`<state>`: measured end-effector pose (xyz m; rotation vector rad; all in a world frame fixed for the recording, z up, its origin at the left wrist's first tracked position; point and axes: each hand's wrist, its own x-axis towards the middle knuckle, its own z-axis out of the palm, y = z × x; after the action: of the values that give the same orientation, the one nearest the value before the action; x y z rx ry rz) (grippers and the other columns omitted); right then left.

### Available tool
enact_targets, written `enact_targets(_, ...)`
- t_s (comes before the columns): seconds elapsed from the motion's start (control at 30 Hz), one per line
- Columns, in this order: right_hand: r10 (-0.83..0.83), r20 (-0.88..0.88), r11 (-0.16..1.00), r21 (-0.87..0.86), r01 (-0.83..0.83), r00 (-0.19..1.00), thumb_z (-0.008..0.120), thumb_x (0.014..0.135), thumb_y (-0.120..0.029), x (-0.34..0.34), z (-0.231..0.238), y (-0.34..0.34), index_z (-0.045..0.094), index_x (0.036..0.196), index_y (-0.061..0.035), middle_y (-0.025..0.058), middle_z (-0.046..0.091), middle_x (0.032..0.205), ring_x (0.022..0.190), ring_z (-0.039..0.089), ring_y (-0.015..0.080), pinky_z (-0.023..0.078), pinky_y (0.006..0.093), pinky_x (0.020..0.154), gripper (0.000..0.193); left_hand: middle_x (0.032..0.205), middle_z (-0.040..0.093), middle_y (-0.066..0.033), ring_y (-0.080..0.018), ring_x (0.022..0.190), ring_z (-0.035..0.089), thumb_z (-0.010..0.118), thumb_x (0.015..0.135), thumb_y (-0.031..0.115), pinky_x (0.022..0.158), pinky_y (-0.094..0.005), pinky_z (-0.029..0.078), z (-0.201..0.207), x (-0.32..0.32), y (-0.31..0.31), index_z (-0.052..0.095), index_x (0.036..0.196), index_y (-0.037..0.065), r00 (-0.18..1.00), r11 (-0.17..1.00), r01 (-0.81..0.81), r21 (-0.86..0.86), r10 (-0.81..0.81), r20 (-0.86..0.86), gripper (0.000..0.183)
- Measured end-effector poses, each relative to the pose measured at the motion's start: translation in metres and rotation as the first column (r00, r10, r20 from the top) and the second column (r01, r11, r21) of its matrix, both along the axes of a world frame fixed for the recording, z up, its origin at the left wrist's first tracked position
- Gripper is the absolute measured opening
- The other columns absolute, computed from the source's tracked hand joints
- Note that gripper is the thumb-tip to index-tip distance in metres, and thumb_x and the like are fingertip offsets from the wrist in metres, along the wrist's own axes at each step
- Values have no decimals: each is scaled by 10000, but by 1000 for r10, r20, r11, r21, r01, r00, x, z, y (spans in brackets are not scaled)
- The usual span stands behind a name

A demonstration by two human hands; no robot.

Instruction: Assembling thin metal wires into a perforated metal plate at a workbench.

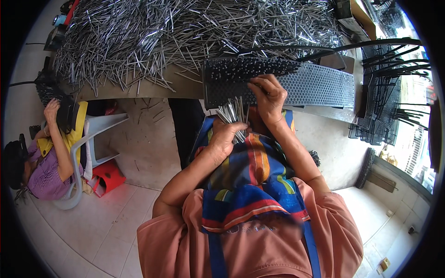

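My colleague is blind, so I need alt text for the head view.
A person's left hand holds a bundle of thin silvery strips while the right hand is at a perforated panel, partly covered with black bristles. A heap of loose strips lies on the table beyond; at left sits a co-worker in striped purple.

The window (415, 134) at right is washed out by daylight, the metal strips (134, 37) are flecked with glare, and outer lines are bowed

A small workshop
Metal sticks (199, 32) heap the desk (187, 89), black mesh pieces (385, 95) crowd its right end, a co-worker (50, 173) sits nearby.
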<state>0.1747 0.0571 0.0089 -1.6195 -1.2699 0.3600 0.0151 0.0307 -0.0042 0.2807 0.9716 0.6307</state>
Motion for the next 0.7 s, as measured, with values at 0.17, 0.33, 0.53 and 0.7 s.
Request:
enact_targets(0.17, -7, 109, 995, 104, -4, 994, 767, 754, -2, 5, 1, 9, 735, 879, -22, 71, 645, 768, 661, 639, 160, 484, 275, 584, 130, 899, 706, -139, -247, 739, 705, 664, 717, -141, 665, -364, 608, 0, -1, 2, 651, 1026, -42, 1000, 1000, 22, 6, -22, -8, 325)
enact_targets(0.33, 101, 345, 994, -77, -79, 933, 747, 794, -117, 6, 8, 15, 732, 933, -86, 79, 628, 776, 632, 638, 274, 492, 351, 559, 143, 863, 708, -161, -266, 710, 710, 675, 721, -133, 644, -376, 608, -1, -1, 3, 653, 1001, -63, 1000, 999, 9, -40, -10, -10, 289)
enact_targets(0.53, 124, 477, 991, -111, -81, 870, 705, 842, -105, 9, 12, 8, 713, 1089, -104, 92, 583, 740, 623, 617, 291, 477, 377, 544, 247, 860, 705, -169, -271, 705, 709, 680, 726, -116, 639, -373, 608, -1, -4, 5, 646, 988, -52, 1000, 994, 30, -106, -30, 0, 271)
enact_targets(0.7, 193, 518, 980, -147, -136, 833, 676, 860, -94, 15, 12, 8, 668, 1212, -121, 86, 580, 733, 615, 616, 296, 483, 384, 541, 353, 852, 702, -161, -262, 701, 708, 666, 735, -97, 634, -375, 604, -2, -6, 7, 624, 1031, -35, 1000, 998, 27, -57, -26, 8, 306)
